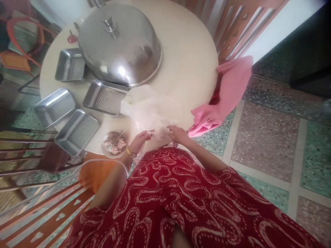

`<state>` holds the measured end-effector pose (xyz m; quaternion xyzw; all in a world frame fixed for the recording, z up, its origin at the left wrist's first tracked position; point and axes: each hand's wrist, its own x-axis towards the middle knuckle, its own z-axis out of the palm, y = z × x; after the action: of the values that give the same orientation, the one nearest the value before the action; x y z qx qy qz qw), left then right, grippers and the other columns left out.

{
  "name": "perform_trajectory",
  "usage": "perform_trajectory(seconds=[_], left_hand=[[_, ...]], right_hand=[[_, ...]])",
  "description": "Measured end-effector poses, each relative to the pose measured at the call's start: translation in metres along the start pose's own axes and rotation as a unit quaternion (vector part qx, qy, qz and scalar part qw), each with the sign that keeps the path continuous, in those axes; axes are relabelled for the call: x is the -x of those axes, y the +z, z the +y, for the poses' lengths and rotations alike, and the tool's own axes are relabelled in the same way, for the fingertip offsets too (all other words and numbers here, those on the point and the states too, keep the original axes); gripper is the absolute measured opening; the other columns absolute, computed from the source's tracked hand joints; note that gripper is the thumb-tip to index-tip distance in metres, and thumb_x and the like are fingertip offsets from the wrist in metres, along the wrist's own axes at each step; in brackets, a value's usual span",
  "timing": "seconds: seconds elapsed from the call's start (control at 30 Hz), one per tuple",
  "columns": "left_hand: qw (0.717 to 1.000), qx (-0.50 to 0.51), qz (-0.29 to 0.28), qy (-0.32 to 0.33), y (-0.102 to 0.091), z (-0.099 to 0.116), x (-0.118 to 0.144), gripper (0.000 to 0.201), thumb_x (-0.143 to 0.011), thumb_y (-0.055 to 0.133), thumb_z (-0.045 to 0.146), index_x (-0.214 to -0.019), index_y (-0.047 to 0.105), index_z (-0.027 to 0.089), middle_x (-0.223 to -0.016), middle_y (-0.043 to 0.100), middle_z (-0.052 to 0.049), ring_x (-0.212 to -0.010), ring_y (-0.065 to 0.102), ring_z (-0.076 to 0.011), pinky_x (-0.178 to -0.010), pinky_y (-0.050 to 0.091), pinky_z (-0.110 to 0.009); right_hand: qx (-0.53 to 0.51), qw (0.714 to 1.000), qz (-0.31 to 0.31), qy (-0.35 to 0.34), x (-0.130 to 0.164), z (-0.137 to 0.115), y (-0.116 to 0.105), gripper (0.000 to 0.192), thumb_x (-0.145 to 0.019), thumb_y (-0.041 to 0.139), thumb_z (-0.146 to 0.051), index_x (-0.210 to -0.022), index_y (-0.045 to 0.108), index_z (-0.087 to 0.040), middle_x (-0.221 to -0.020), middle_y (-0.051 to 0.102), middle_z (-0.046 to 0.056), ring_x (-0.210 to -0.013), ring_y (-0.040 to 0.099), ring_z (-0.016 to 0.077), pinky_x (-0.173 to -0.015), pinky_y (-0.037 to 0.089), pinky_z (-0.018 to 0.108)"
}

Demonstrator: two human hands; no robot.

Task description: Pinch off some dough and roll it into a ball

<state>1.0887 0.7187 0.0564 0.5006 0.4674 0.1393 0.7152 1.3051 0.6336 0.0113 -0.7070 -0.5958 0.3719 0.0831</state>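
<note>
Both hands, left hand (141, 138) and right hand (178, 133), pinch a clear plastic bag (147, 106) at the worktop's (186, 62) near edge; no writing is legible.

Translucent white plastic bag (147, 108): crumpled, lying flat-ish on the round table (186, 58) at its near edge, spreading from just right of the nearest steel tray toward the edge. Surface wrinkled, cloudy, with a faint green spot near its far-left corner. Near end bunched up where both hands meet it; contents can't be made out. Bag's right side stops short of the table's right edge.
</note>
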Motion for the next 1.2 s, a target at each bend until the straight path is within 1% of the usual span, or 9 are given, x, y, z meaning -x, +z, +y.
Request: perform_trajectory(seconds=[0.2, 0.3, 0.47, 0.53, 0.63, 0.73, 0.87, 1.0, 1.2], left_hand=[[0.994, -0.074, -0.053, 0.062, 0.014, 0.003, 0.004, 0.032, -0.079, 0.063, 0.043, -0.095, 0.071, 0.017, -0.127, 0.062, -0.01, -0.119, 0.055, -0.0247, -0.105, 0.041, -0.039], [0.988, -0.123, -0.05, 0.085, 0.016, 0.0, 0.009, 0.035, -0.081, 0.059, 0.048, -0.094, 0.069, 0.017, -0.128, 0.061, -0.01, -0.122, 0.054, -0.0251, -0.109, 0.039, -0.038], [0.989, -0.137, -0.011, 0.046, 0.01, -0.019, 0.001, 0.04, -0.092, 0.036, 0.044, -0.107, 0.06, 0.016, -0.114, 0.066, -0.012, -0.104, 0.063, -0.0217, -0.095, 0.048, -0.039], [0.964, -0.252, 0.004, 0.079, 0.009, -0.026, -0.008, 0.033, -0.089, 0.042, 0.037, -0.107, 0.06, 0.016, -0.105, 0.066, -0.012, -0.098, 0.063, -0.0216, -0.091, 0.049, -0.039], [0.89, -0.431, 0.027, 0.148, 0.007, -0.029, -0.022, 0.02, -0.084, 0.049, 0.028, -0.093, 0.063, 0.017, -0.091, 0.065, -0.011, -0.089, 0.06, -0.0226, -0.086, 0.048, -0.039], [0.857, -0.484, 0.052, 0.166, 0.003, -0.024, -0.03, 0.017, -0.085, 0.047, 0.026, -0.081, 0.061, 0.019, -0.082, 0.062, -0.008, -0.083, 0.058, -0.0216, -0.082, 0.047, -0.036], [0.881, -0.441, 0.092, 0.144, 0.0, -0.018, -0.034, 0.017, -0.086, 0.048, 0.03, -0.08, 0.059, 0.019, -0.078, 0.061, -0.005, -0.074, 0.056, -0.0184, -0.075, 0.047, -0.032], [0.9, -0.406, 0.054, 0.146, 0.006, -0.013, -0.033, 0.012, -0.084, 0.048, 0.026, -0.08, 0.057, 0.019, -0.076, 0.059, -0.003, -0.073, 0.055, -0.0178, -0.074, 0.046, -0.032], [0.931, -0.335, 0.1, 0.104, -0.002, -0.013, -0.039, 0.009, -0.083, 0.051, 0.026, -0.077, 0.055, 0.02, -0.069, 0.054, 0.0, -0.071, 0.053, -0.0173, -0.075, 0.045, -0.032]], right_hand=[[-0.114, 0.984, 0.043, -0.13, -0.005, -0.029, 0.016, 0.04, -0.093, 0.052, -0.035, -0.128, 0.054, -0.017, -0.117, 0.062, 0.01, -0.099, 0.059, 0.0183, -0.085, 0.045, 0.03], [-0.143, 0.975, 0.09, -0.141, -0.006, -0.03, 0.031, 0.026, -0.093, 0.049, -0.026, -0.112, 0.062, -0.014, -0.102, 0.065, 0.009, -0.093, 0.058, 0.0165, -0.084, 0.044, 0.028], [-0.232, 0.96, 0.103, -0.12, 0.0, -0.023, 0.039, 0.02, -0.088, 0.052, -0.018, -0.104, 0.064, -0.014, -0.099, 0.066, 0.007, -0.089, 0.058, 0.0154, -0.082, 0.044, 0.026], [-0.249, 0.955, 0.104, -0.125, -0.002, -0.023, 0.037, 0.019, -0.088, 0.05, -0.018, -0.101, 0.064, -0.015, -0.098, 0.065, 0.007, -0.088, 0.058, 0.0151, -0.08, 0.044, 0.025], [-0.204, 0.966, 0.093, -0.131, -0.012, -0.026, 0.031, 0.016, -0.089, 0.049, -0.018, -0.088, 0.064, -0.014, -0.09, 0.065, 0.007, -0.083, 0.058, 0.0151, -0.078, 0.044, 0.025], [-0.152, 0.977, 0.096, -0.113, -0.021, -0.027, 0.024, 0.018, -0.09, 0.047, -0.017, -0.083, 0.064, -0.014, -0.086, 0.064, 0.007, -0.082, 0.057, 0.0157, -0.079, 0.043, 0.026], [-0.155, 0.979, 0.094, -0.091, -0.017, -0.029, 0.017, 0.02, -0.091, 0.049, -0.027, -0.089, 0.065, -0.015, -0.089, 0.065, 0.006, -0.085, 0.058, 0.0168, -0.08, 0.043, 0.028], [-0.219, 0.968, 0.074, -0.095, -0.01, -0.037, 0.013, 0.024, -0.091, 0.046, -0.034, -0.093, 0.064, -0.019, -0.089, 0.065, 0.003, -0.082, 0.058, 0.015, -0.08, 0.045, 0.027], [-0.35, 0.93, 0.068, 0.083, -0.023, -0.028, -0.009, 0.016, -0.073, 0.046, -0.015, -0.061, 0.055, -0.017, -0.055, 0.055, -0.002, -0.056, 0.053, 0.0125, -0.056, 0.044, 0.023]])
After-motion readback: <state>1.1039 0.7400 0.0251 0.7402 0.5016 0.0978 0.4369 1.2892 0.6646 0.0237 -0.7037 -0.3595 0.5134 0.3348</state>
